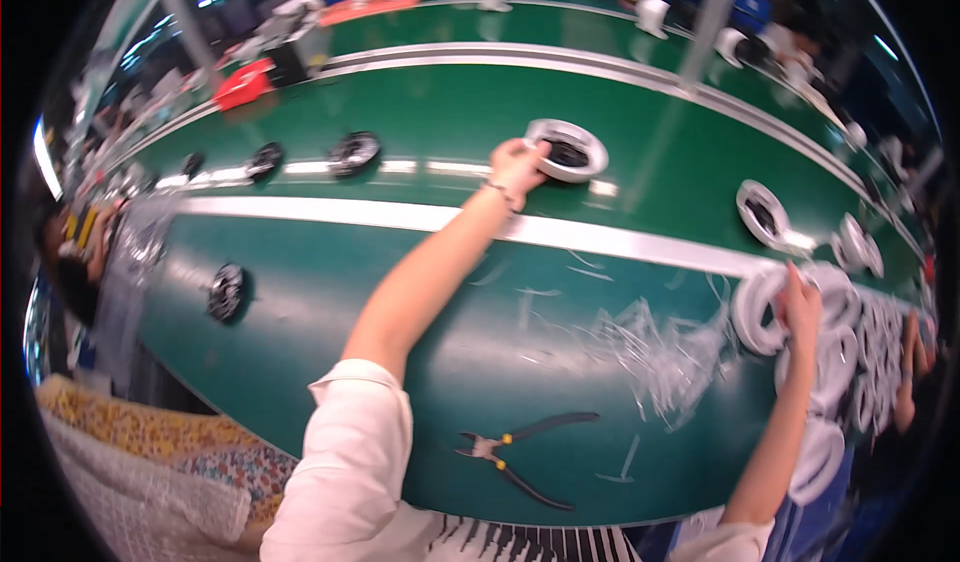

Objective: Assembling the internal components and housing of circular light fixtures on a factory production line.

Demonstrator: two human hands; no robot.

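My left hand (517,170) reaches out over the green conveyor belt. Its fingers grip the left rim of a white ring-shaped housing (591,152) with a black part inside. Off to the right, my right hand (801,307) is closed on the edge of a white plastic ring (752,312), beside a stack of similar rings (835,362). Diagonal cutters (487,447) with black handles lie spread on the green work table in front of me. A heap of clear plastic scraps (660,357) lies between the cutters and the rings.
Black round parts (354,153) sit along the belt at left, and another (227,293) rests on the table. Another white housing (762,215) is on the belt at right. A white rail (620,240) separates table and belt. Other people work at both sides.
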